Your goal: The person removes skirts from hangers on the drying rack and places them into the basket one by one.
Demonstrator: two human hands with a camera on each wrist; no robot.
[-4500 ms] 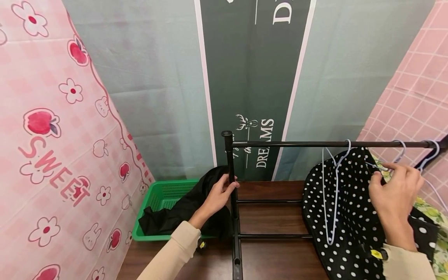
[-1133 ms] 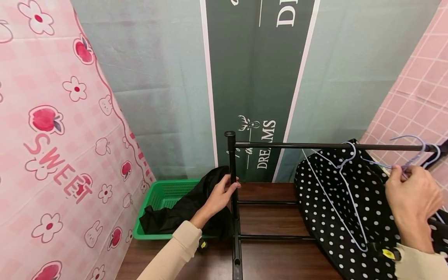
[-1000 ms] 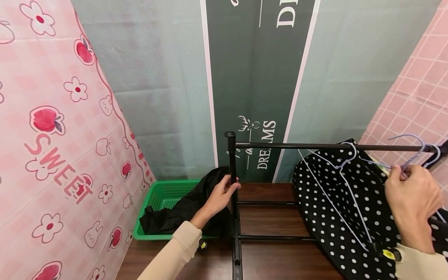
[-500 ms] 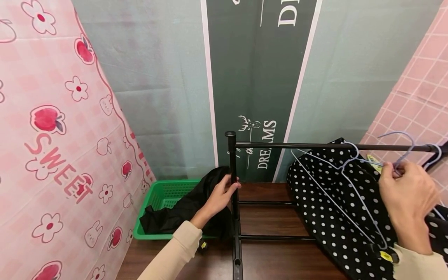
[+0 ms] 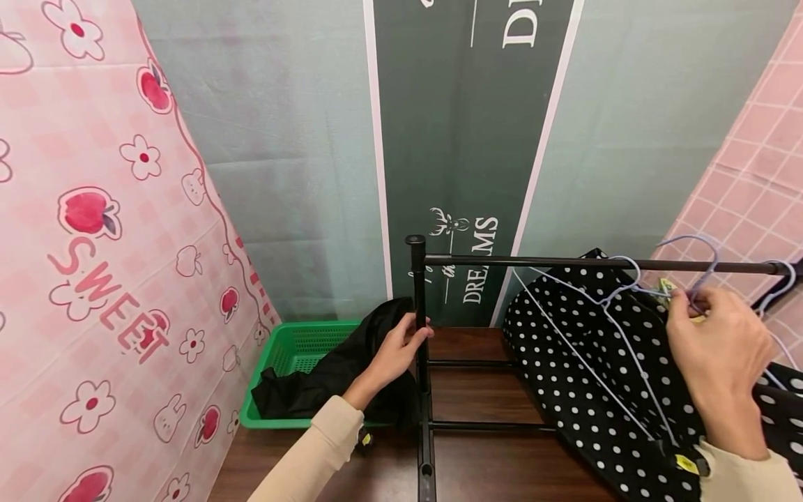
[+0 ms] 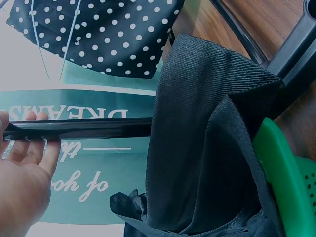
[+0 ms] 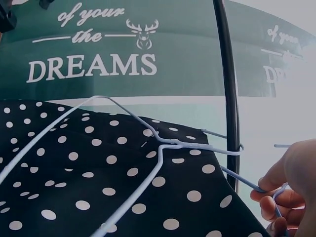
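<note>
My left hand (image 5: 390,352) holds the black upright post (image 5: 420,279) of a clothes rack, thumb on one side and fingers on the other. With thumb and fingertips my right hand (image 5: 721,341) pinches a pale blue wire hanger (image 7: 242,179) below its hook. That hook arches above the rack's rail (image 5: 521,261), its tip pointing left. One arm of the hanger runs into a black polka-dot garment (image 5: 590,376), which spreads down behind. In front of the garment, a bare wire hanger (image 7: 170,144) hangs from the rail.
A green basket (image 5: 270,390) with a black cloth (image 5: 320,383) in it stands left of the post. Another hanger hook (image 5: 781,265) sits on the rail's right end. Two lower bars (image 5: 470,363) cross above the brown wooden surface (image 5: 489,464). Patterned sheets hang behind and on both sides.
Earlier the hook was on the rail; now it is pinched, turned and above it. The right hand and polka-dot garment have lately shifted left. The bare hanger has swung round. The left hand stays put.
</note>
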